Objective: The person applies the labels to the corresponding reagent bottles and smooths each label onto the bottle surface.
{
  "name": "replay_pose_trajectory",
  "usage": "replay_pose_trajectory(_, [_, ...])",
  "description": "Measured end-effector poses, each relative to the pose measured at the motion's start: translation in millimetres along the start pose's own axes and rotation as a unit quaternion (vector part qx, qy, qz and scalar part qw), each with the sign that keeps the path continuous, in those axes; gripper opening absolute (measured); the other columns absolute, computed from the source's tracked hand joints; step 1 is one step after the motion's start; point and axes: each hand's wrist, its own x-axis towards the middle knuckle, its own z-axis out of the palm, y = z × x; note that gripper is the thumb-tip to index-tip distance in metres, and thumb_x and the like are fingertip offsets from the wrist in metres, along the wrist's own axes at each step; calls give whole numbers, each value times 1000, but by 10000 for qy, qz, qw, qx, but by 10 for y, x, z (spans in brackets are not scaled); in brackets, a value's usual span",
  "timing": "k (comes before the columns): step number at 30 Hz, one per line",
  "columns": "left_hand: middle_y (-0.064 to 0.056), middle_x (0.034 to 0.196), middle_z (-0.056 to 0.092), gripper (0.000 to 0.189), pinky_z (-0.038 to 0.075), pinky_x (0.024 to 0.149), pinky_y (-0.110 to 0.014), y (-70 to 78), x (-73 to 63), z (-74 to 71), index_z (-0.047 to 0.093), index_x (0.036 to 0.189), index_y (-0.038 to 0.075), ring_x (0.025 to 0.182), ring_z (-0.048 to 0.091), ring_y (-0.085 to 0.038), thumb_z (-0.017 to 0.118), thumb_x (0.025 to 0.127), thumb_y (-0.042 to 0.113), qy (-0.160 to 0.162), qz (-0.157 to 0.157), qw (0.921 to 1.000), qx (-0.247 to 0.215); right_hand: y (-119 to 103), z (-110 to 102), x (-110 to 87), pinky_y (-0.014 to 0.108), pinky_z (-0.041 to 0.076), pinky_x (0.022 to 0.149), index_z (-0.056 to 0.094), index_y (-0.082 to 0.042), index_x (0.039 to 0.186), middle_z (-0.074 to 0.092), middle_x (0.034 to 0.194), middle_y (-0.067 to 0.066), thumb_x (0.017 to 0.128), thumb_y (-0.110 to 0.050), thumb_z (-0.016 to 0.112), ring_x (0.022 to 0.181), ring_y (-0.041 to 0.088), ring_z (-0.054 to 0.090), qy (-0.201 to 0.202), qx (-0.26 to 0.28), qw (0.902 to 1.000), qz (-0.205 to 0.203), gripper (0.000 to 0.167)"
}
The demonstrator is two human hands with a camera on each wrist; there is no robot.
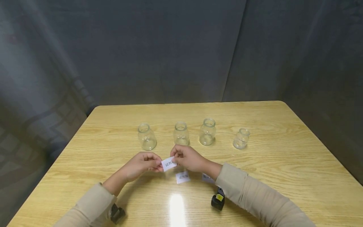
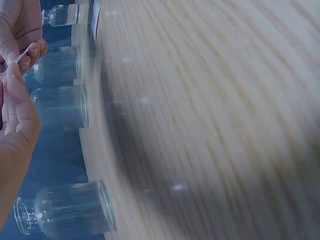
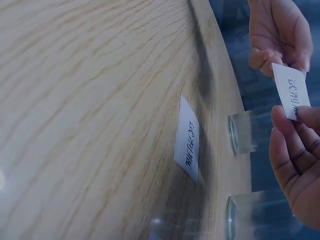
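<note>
Both hands hold a small white paper label point(image 1: 168, 164) with printed black characters, raised over the table. My left hand point(image 1: 141, 166) pinches its left edge between thumb and fingers. At the label's other end, my right hand point(image 1: 189, 158) grips it, the thumb covering the last part of the print, as the right wrist view shows. Just below the hands, a second white label point(image 1: 182, 177) lies on the table with its print facing up. A third label point(image 1: 208, 178) lies farther right, partly hidden behind the right forearm.
Beyond the hands, clear glass jars stand in a row: a left jar point(image 1: 147, 137), a middle jar point(image 1: 181, 134), another jar point(image 1: 207, 134) and a smaller one point(image 1: 241, 139) at right. Black wrist devices point(image 1: 217, 201) show beneath the sleeves. Grey curtains hang behind the wooden table point(image 1: 272, 126).
</note>
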Motion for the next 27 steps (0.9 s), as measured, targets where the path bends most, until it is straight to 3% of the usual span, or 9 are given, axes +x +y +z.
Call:
replay_pose_trajectory(17, [-12,81,60,25,48,73,-28,6,18,28,47,95,-20,77,59,-16,50,85,2,18,-80,10000,19,25,15,-9,23,46,59,53,-2,85,53,73,3,81,1,55,68,13,52,-30,-79,9999,113,6])
replay_pose_trajectory(27, [-11,79,61,25,49,70,-27,-23,28,41,48,92,-20,75,59,-15,53,83,3,165,36,9998,139,-250,-28,-116,22,46,59,52,4,84,53,73,8,80,7,52,68,18,52,5,-11,10000,19,5])
